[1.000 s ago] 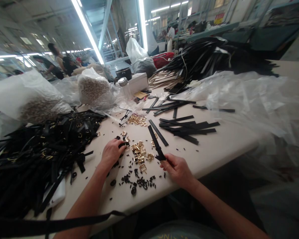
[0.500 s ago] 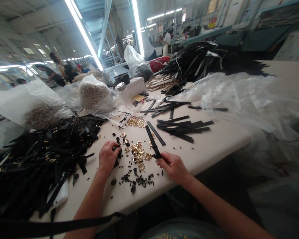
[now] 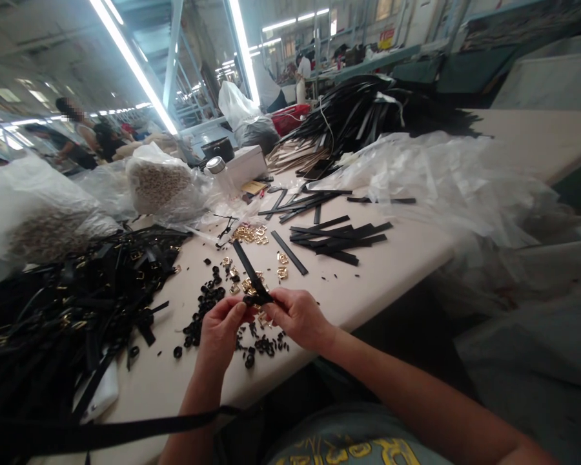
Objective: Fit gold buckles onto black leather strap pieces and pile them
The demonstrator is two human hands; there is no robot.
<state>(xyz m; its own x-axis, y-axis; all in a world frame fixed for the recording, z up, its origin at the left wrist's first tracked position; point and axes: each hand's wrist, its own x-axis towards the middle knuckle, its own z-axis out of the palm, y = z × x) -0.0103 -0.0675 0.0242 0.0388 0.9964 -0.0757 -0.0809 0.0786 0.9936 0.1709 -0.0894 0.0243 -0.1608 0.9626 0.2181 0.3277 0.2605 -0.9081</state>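
Note:
My right hand (image 3: 295, 313) is closed on the lower end of a black strap (image 3: 246, 263), which slants up and away to the left. My left hand (image 3: 226, 323) pinches a small black loop (image 3: 250, 299) against that same end, so the fingertips of both hands nearly meet. Beneath and beyond the hands lie gold buckles (image 3: 252, 234), partly covered by the strap and fingers. A scatter of black loops (image 3: 208, 298) spreads beside my left hand, and tiny black pieces (image 3: 271, 345) lie near the table edge.
Loose black straps (image 3: 341, 240) lie beyond my hands on the pale table (image 3: 392, 271). A heap of buckled black straps (image 3: 43, 323) fills the left side. Clear plastic sheeting (image 3: 445, 174) covers the right, and a large strap bundle (image 3: 368, 116) lies at the back.
My left hand has come away from the loop pile with a loop and moved right to the strap's end. My right hand has brought the strap left and toward it.

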